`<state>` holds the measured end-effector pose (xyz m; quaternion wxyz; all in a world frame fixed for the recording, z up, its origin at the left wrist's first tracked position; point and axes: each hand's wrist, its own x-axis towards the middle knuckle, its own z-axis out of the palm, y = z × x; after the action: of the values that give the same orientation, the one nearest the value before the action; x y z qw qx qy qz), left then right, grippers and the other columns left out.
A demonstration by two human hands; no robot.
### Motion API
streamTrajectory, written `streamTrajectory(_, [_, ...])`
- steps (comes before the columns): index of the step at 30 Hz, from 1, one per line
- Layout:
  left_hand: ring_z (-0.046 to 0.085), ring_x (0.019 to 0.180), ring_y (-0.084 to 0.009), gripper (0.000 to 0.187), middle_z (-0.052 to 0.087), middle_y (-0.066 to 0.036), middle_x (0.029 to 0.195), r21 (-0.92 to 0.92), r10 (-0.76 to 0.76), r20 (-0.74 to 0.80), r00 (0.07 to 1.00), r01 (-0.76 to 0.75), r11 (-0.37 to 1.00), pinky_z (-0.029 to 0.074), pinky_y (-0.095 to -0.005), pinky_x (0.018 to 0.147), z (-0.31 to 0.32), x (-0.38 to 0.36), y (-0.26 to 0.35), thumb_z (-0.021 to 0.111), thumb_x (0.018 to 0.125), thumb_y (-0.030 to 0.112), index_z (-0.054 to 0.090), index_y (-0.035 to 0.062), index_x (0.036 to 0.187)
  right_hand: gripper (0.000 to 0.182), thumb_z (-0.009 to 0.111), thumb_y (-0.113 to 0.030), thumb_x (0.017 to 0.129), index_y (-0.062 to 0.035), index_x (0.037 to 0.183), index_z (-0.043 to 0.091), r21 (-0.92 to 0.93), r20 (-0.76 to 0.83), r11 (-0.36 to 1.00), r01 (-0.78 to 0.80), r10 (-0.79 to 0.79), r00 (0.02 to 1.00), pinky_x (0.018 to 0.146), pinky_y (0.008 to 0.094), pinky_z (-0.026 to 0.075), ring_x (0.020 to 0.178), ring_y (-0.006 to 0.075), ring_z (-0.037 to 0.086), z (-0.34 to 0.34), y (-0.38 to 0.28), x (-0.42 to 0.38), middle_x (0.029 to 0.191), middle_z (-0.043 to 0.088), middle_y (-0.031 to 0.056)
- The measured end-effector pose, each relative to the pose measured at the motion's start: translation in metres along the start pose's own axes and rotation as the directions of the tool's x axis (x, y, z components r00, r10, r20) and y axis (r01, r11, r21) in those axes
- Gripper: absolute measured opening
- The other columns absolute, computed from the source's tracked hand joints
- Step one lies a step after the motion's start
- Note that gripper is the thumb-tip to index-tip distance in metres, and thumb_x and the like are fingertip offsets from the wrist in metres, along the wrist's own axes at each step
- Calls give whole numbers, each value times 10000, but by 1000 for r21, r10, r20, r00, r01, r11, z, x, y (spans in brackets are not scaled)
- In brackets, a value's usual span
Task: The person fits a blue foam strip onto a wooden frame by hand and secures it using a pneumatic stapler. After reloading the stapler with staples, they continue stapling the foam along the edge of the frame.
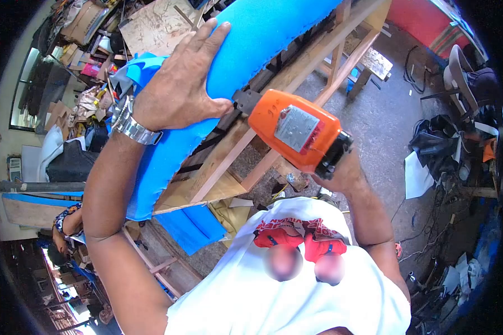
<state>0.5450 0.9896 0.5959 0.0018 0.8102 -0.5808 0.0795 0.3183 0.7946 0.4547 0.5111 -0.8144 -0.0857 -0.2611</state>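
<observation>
A long sheet of blue foam [262, 39] lies along a wooden frame [223, 159], its cut edge running beside the rail. My left hand [179, 84] rests on the foam with fingers stretched out, the thumb at the edge near the tool's nose. My right hand [346, 173] grips an orange staple gun [290, 128], whose body hides most of the fingers. The gun's dark metal nose points left, right at the foam's edge and close to my left thumb.
A blue foam piece [193, 226] hangs below the frame. At right are a chair [458, 78] and dark scrap material [439, 139] on the floor. A small wooden bench [374, 61] stands beyond the frame. Another person's arm [70, 220] shows at left, below cluttered shelves.
</observation>
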Motion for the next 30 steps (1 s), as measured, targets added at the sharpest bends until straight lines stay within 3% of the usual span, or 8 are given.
streamTrajectory(3, [301,1500,-466,1181,244,-312,1641,-50,45,8,999,-44,998,279,-494,1244,-4,-3,-4,877,696,368,222,48,1625,355,869,-144,717,-44,1018,708,-22,7,1000,-17,17,1000,727,378,580,788,313,748,12,8,-3,863,733,120])
streamTrajectory(6, [287,1510,-461,1183,239,-302,1647,-236,85,112,990,-57,970,273,-486,1248,-19,-9,-18,884,691,371,231,55,1625,387,893,-173,713,-47,1027,706,-66,-9,998,20,-21,1000,735,375,581,795,310,749,12,10,-5,874,733,123])
streamTrajectory(10, [302,1501,-465,1179,249,-265,1656,-57,18,25,1000,-17,998,275,-487,1249,-8,-15,-3,882,696,371,228,70,1629,416,910,-202,710,-44,1033,702,-37,11,999,18,-17,1000,735,373,580,792,321,746,5,-1,-6,873,731,126])
streamTrajectory(17, [311,1496,-466,1167,251,-273,1652,-56,9,30,999,-7,998,276,-488,1248,-8,-18,-1,872,701,363,228,72,1629,354,828,-101,733,-31,1055,698,-50,27,999,8,-7,1000,737,377,580,794,335,741,17,-2,-5,871,725,140])
streamTrajectory(20, [278,1518,-445,1167,223,-263,1665,-149,65,62,996,-55,987,256,-488,1258,-14,-22,-11,860,694,311,211,86,1637,419,812,-241,760,-140,1156,718,-41,146,967,-253,257,955,963,394,510,1062,279,694,14,-5,-8,1111,732,76])
streamTrajectory(22, [208,1562,-399,1190,167,-225,1699,-184,80,97,992,-61,981,222,-481,1274,-16,-23,-15,848,677,217,174,119,1653,425,816,-246,758,-142,1159,719,-33,136,965,-261,263,955,967,393,511,1064,272,696,12,-8,-12,1115,734,72])
streamTrajectory(25, [197,1564,-404,1174,163,-231,1698,-63,50,35,998,-48,997,219,-484,1275,-9,-25,-5,833,690,221,171,107,1652,376,834,-110,723,-38,1066,699,-26,19,1000,14,-14,1000,751,373,582,801,312,747,15,-7,-12,885,732,127])
streamTrajectory(30, [289,1506,-472,1138,249,-279,1650,19,7,16,1000,-8,1000,269,-499,1254,-8,-26,1,844,713,328,222,67,1629,390,862,-125,709,-40,1057,705,20,19,1000,-17,16,1000,758,367,583,796,297,749,16,-18,-11,890,741,122])
